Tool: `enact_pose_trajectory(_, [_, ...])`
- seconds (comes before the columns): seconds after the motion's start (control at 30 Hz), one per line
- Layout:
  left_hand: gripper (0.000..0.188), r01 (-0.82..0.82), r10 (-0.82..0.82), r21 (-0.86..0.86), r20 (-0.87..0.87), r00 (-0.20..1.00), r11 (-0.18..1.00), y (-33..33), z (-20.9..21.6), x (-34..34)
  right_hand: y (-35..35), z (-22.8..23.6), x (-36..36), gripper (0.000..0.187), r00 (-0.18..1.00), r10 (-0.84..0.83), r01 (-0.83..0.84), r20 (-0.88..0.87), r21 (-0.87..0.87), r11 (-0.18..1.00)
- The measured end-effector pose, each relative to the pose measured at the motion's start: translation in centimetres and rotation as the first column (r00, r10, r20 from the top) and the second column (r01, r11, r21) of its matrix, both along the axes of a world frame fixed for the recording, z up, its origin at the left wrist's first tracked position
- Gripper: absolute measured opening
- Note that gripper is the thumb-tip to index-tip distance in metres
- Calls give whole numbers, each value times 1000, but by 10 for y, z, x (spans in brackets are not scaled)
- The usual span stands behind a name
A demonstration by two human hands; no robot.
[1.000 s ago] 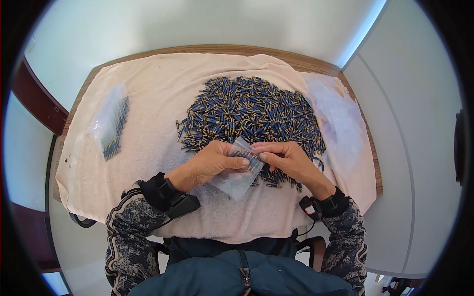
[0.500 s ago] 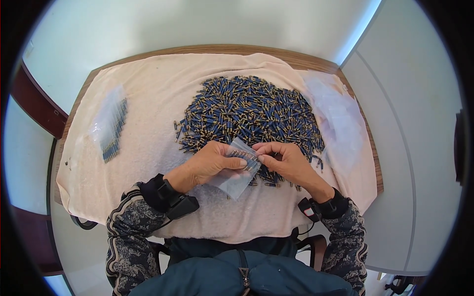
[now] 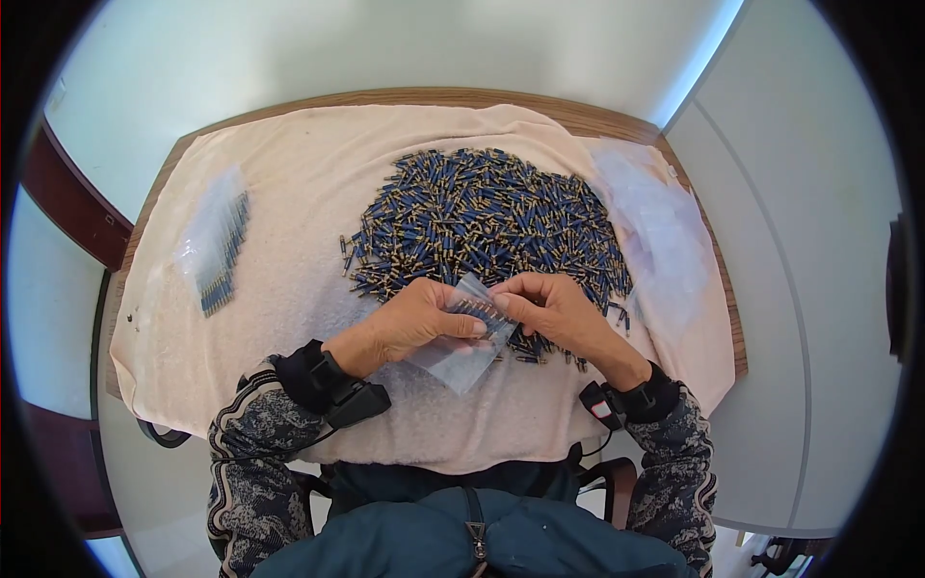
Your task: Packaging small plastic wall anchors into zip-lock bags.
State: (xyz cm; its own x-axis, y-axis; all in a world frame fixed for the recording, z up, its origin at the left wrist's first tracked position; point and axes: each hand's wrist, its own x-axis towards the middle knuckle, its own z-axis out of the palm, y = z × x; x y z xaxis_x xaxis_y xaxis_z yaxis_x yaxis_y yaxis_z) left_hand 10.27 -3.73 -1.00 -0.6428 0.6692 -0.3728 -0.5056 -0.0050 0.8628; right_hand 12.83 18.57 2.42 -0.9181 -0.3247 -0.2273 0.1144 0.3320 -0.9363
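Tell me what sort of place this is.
Probably a makeshift indoor workspace: a brown wood-grain table draped with a pale peach fabric cloth, bearing a heap of slim blue-and-gold cylindrical pieces and, at right, translucent plastic bags.

Illumination: bright, diffuse, slightly cool. Blue-white light strip, beyond and right of the heap of blue-and-gold pins: brightest area. Pale wall, beyond the heap: broad, soft-edged shadow. Glare: milky sheen on loose plastic bags, right of the heap; paler reflections on the filled bag, left of it. Distortion: fisheye; wooden table edge, beyond the heap, bowed. Definition: contents of the small clear bag, at the heap's near side, indistinct. Perimeter, well away from the heap: black vignette.
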Motion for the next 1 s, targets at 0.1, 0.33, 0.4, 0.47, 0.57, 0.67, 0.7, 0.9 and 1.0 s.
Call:
enact_pose_trajectory(0.1, [27, 30, -30, -5, -2, 1000, 1000, 1, -1, 0, 0, -2, -1, 20, 997, 19, -15, -73, 63, 998])
enact_pose_trajectory(0.33, [30, 58, -64, 67, 88, 994, 996, 1, -6, 1, -3, -11, 3, 21, 990, -33, 45, -138, 80, 996])
enact_pose_trajectory(0.4, [32, 63, -69, 63, 85, 994, 996, 1, -2, 2, -1, -14, 3, 22, 987, -58, 67, -152, 55, 996])
enact_pose_trajectory(0.47, [33, 66, -71, 60, 85, 994, 996, 2, 1, 4, 2, -12, 3, 21, 988, -69, 76, -136, 46, 996])
enact_pose_trajectory(0.57, [36, 91, -93, 24, 81, 992, 996, 2, 2, 6, 5, -10, 4, 21, 990, -91, 94, -106, 26, 995])
enact_pose_trajectory(0.67, [37, 93, -94, 14, 99, 991, 996, 1, -3, 6, 6, -14, 6, 21, 986, -92, 96, -140, 20, 995])
enact_pose_trajectory(0.7, [37, 94, -94, 8, 108, 990, 996, 1, -4, 7, 6, -14, 6, 21, 986, -93, 97, -138, 18, 995])
enact_pose_trajectory(0.9, [35, 70, -75, 42, 137, 988, 997, 4, -9, 13, 10, -6, 8, 20, 986, -99, 102, -136, 14, 995])
enact_pose_trajectory(1.0, [34, 99, -102, 32, 130, 986, 995, 5, -9, 14, 10, -4, 8, 20, 983, -100, 104, -152, 21, 994])
